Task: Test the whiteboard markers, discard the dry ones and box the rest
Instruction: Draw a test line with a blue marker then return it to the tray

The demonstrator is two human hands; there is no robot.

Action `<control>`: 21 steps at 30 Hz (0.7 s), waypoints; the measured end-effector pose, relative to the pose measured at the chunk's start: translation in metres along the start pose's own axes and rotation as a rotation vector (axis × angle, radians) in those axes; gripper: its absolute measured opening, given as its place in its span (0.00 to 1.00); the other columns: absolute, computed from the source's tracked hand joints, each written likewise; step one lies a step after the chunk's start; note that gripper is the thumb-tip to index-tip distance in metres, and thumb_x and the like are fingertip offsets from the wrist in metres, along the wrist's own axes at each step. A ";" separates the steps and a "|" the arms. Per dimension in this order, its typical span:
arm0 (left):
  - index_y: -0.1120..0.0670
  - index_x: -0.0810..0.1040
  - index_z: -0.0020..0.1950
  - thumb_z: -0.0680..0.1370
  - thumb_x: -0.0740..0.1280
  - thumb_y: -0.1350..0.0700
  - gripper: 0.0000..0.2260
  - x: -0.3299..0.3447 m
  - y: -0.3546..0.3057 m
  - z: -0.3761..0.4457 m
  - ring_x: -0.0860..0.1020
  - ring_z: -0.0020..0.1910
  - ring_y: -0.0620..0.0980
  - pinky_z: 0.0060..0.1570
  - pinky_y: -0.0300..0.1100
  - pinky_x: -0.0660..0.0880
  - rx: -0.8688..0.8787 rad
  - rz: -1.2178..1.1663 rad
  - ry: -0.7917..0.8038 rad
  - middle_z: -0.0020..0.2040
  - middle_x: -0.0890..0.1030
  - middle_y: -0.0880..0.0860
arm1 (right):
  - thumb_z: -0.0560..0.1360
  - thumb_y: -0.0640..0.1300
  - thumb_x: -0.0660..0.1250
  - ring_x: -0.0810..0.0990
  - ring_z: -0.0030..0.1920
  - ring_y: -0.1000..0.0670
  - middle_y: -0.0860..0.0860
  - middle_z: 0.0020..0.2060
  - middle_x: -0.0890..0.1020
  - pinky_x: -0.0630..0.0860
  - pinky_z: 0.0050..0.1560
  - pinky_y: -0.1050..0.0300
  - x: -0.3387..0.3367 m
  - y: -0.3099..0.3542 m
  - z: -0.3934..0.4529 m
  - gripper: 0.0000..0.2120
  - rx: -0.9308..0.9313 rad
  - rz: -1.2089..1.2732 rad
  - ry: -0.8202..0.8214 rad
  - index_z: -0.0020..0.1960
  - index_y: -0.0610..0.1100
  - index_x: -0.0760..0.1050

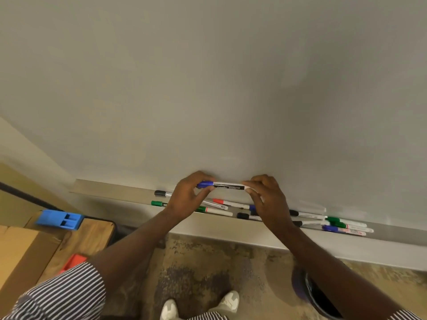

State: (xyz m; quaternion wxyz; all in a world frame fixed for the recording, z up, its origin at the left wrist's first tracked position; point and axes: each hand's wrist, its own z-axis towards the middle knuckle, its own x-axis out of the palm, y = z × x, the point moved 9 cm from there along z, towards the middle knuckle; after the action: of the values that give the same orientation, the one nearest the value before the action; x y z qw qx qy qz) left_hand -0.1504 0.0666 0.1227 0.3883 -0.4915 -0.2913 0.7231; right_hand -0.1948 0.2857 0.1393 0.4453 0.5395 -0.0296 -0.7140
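Note:
A white marker with a blue cap (227, 185) lies level between both hands, just in front of the blank whiteboard (208, 77). My left hand (188, 196) pinches its blue cap end. My right hand (265, 197) pinches the white barrel's other end. Below the hands, the whiteboard tray (115, 189) carries several more markers with black, green, red and blue caps; some are hidden behind my hands.
A cardboard box (20, 255) stands on a wooden table (92, 234) at the left, with a blue holder (60, 219) and a red item (74, 262) beside it. A dark bin (318, 296) sits on the carpet under my right forearm.

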 end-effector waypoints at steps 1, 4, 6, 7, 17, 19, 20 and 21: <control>0.53 0.82 0.56 0.80 0.69 0.51 0.08 -0.004 -0.008 0.001 0.80 0.50 0.48 0.50 0.42 0.79 -0.021 -0.070 -0.028 0.50 0.82 0.46 | 0.82 0.49 0.62 0.78 0.55 0.49 0.51 0.51 0.81 0.80 0.53 0.52 -0.006 0.001 0.003 0.13 0.003 0.053 -0.009 0.59 0.45 0.82; 0.54 0.83 0.56 0.80 0.70 0.56 0.06 -0.011 -0.029 0.000 0.81 0.46 0.51 0.44 0.43 0.81 -0.097 -0.229 -0.069 0.48 0.82 0.48 | 0.82 0.50 0.64 0.81 0.54 0.56 0.61 0.52 0.82 0.81 0.56 0.53 -0.025 0.008 0.013 0.10 0.018 0.251 -0.017 0.60 0.51 0.81; 0.54 0.82 0.57 0.79 0.70 0.56 0.07 -0.016 -0.042 -0.003 0.81 0.45 0.53 0.42 0.42 0.82 -0.124 -0.278 -0.051 0.48 0.82 0.49 | 0.81 0.49 0.65 0.82 0.52 0.60 0.69 0.49 0.82 0.81 0.55 0.59 -0.035 0.015 0.019 0.08 0.056 0.364 0.022 0.58 0.59 0.78; 0.53 0.82 0.57 0.79 0.70 0.55 0.08 -0.018 -0.048 -0.004 0.82 0.45 0.54 0.41 0.42 0.82 -0.134 -0.288 -0.029 0.49 0.82 0.49 | 0.81 0.51 0.65 0.82 0.52 0.59 0.70 0.48 0.82 0.81 0.53 0.60 -0.039 0.019 0.021 0.08 0.074 0.410 0.053 0.58 0.62 0.77; 0.60 0.80 0.58 0.80 0.69 0.56 0.10 -0.064 -0.103 0.019 0.78 0.31 0.60 0.36 0.48 0.80 -0.096 -0.376 -0.163 0.41 0.82 0.55 | 0.78 0.47 0.62 0.85 0.37 0.47 0.47 0.41 0.87 0.82 0.35 0.57 -0.061 0.059 0.034 0.12 0.301 1.034 0.059 0.55 0.44 0.81; 0.59 0.79 0.58 0.80 0.69 0.58 0.08 -0.071 -0.115 0.025 0.78 0.31 0.58 0.35 0.45 0.80 -0.077 -0.413 -0.245 0.39 0.81 0.55 | 0.78 0.50 0.62 0.84 0.34 0.47 0.46 0.39 0.87 0.80 0.30 0.58 -0.064 0.070 0.039 0.13 0.333 1.124 -0.017 0.55 0.44 0.81; 0.58 0.79 0.57 0.80 0.68 0.58 0.08 -0.075 -0.121 0.028 0.79 0.30 0.57 0.34 0.44 0.80 -0.070 -0.424 -0.280 0.38 0.81 0.56 | 0.78 0.53 0.63 0.84 0.34 0.47 0.46 0.38 0.86 0.79 0.29 0.58 -0.065 0.076 0.042 0.14 0.336 1.177 -0.055 0.54 0.45 0.82; 0.58 0.79 0.57 0.79 0.67 0.58 0.08 -0.079 -0.126 0.030 0.79 0.30 0.56 0.34 0.44 0.80 -0.060 -0.435 -0.307 0.37 0.81 0.57 | 0.76 0.56 0.65 0.84 0.34 0.47 0.45 0.39 0.86 0.78 0.28 0.58 -0.066 0.084 0.045 0.15 0.329 1.234 -0.084 0.54 0.47 0.84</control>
State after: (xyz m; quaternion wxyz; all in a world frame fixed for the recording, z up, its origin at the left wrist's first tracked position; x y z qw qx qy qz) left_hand -0.1267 0.0651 0.2723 0.4710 -0.3133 -0.4667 0.6798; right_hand -0.1787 0.2595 0.2505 0.6844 0.4560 -0.4615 -0.3328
